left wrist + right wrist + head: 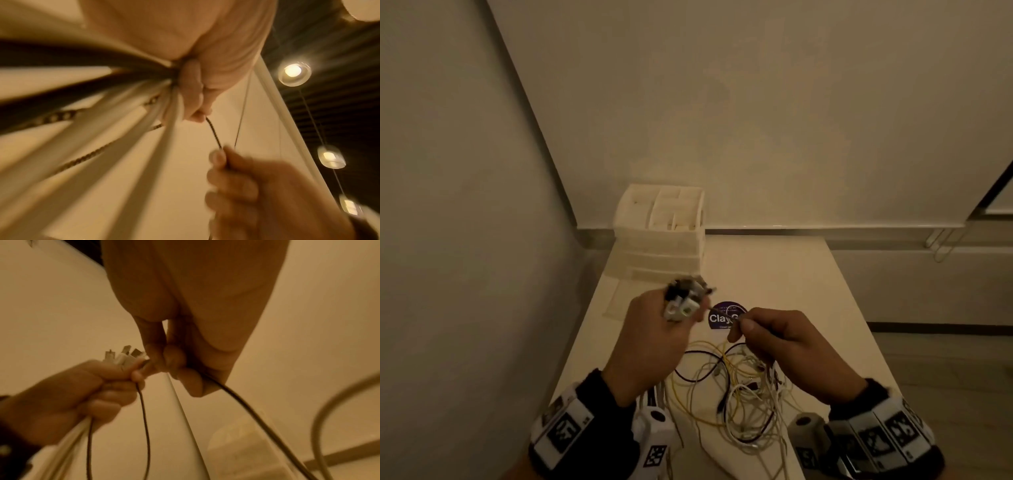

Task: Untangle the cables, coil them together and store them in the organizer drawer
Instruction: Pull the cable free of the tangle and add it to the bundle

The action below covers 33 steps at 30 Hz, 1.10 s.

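Left hand grips bundled connector ends; right hand pinches dark cable just right. Loose cables tangled on table below, near side.

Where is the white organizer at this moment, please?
In the head view the white organizer stands at the table's far left corner by the wall, beyond the left hand.

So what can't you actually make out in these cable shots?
- Organizer drawers: head view, too dim to tell whether one is open.
- Cable pile: head view, strands too thin and crossed to count.
- Plug types in the left hand: head and right wrist views, blurred.
- Dark cable in the right hand: free end hidden.
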Motion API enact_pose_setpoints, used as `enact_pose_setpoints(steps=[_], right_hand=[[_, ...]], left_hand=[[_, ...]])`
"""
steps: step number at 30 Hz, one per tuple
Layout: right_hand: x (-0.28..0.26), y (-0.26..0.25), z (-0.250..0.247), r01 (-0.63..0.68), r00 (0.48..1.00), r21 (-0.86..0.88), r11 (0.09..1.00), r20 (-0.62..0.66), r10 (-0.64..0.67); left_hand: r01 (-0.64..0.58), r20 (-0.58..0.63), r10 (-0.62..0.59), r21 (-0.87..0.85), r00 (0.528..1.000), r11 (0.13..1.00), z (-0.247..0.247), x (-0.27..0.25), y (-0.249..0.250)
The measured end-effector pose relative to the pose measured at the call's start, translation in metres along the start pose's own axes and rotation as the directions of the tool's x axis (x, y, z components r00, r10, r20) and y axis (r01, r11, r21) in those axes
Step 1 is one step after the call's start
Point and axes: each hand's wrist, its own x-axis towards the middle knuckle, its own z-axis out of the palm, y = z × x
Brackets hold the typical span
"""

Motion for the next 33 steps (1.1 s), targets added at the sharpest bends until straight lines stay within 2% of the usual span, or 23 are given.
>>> enact_pose_setpoints(steps=[1, 3, 6, 8, 11, 13, 16, 18, 19, 20, 22, 23, 25, 27, 29, 33], right_hand=[[-0.002, 0.009, 0.000, 0.004, 1.000, 0.018, 1.000, 0.004, -0.004], [-0.006, 0.033, 0.000, -0.009, 1.000, 0.021, 1.000, -0.017, 0.009], [-0.012, 0.079, -0.004, -0.062, 0.995, -0.042, 0.997, -0.085, 0.058], [-0.017, 0.106, -0.007, -0.120, 0.986, -0.097, 0.988, -0.131, 0.107], [-0.023, 0.132, -0.010, -0.212, 0.965, -0.152, 0.965, -0.192, 0.181], [-0.024, 0.137, -0.010, -0.251, 0.948, -0.169, 0.953, -0.240, 0.207], [-0.023, 0.125, -0.012, -0.257, 0.941, -0.309, 0.916, -0.294, 0.165], [-0.020, 0.104, -0.012, -0.202, 0.956, -0.399, 0.895, -0.279, 0.091], [-0.018, 0.092, -0.012, -0.153, 0.963, -0.414, 0.897, -0.265, 0.042], [-0.015, 0.077, -0.012, -0.098, 0.970, -0.411, 0.906, -0.242, -0.004], [-0.008, 0.046, -0.010, -0.016, 0.985, -0.351, 0.936, -0.165, -0.045], [-0.003, 0.030, -0.009, 0.008, 0.992, -0.299, 0.954, -0.116, -0.044], [0.007, -0.001, -0.006, 0.047, 0.998, -0.216, 0.975, -0.028, -0.054], [0.016, -0.025, -0.002, 0.079, 0.997, -0.131, 0.988, -0.008, -0.081], [0.022, -0.036, -0.002, 0.073, 0.996, -0.042, 0.996, -0.042, -0.075], [0.014, -0.025, -0.005, -0.008, 0.999, 0.112, 0.994, -0.041, 0.013]], left_hand=[[0.034, -0.049, -0.039, -0.115, 0.998, 0.993, -0.004, 0.002, -0.002], [0.023, -0.139, -0.071, -0.319, 0.988, 0.948, -0.016, 0.007, 0.002], [-0.105, -0.258, -0.047, -0.544, 0.965, 0.832, -0.047, 0.014, 0.023], [-0.194, -0.322, -0.005, -0.583, 0.947, 0.789, -0.071, 0.017, 0.036], [-0.236, -0.359, 0.027, -0.553, 0.933, 0.799, -0.092, 0.019, 0.037], [-0.194, -0.379, 0.005, -0.462, 0.925, 0.865, -0.092, 0.017, 0.026], [-0.115, -0.465, 0.026, -0.165, 0.885, 0.979, -0.081, 0.011, 0.009], [-0.118, -0.505, 0.045, -0.114, 0.862, 0.987, -0.081, 0.008, 0.007], [-0.118, -0.484, 0.040, -0.130, 0.874, 0.984, -0.080, 0.007, 0.007], [-0.105, -0.417, 0.034, -0.149, 0.908, 0.983, -0.079, 0.007, 0.009], [-0.059, -0.161, 0.035, -0.151, 0.986, 0.987, -0.064, 0.003, 0.017], [-0.051, -0.025, 0.049, -0.101, 0.998, 0.994, -0.052, 0.001, 0.021], [-0.074, 0.168, 0.067, 0.035, 0.983, 0.997, -0.029, -0.002, 0.023], [-0.090, 0.258, 0.065, 0.085, 0.964, 0.992, -0.009, -0.004, 0.021], [-0.089, 0.221, 0.072, 0.067, 0.973, 0.994, -0.001, -0.005, 0.020], [-0.056, -0.015, 0.056, 0.031, 0.998, 0.998, -0.020, 0.001, 0.017]])
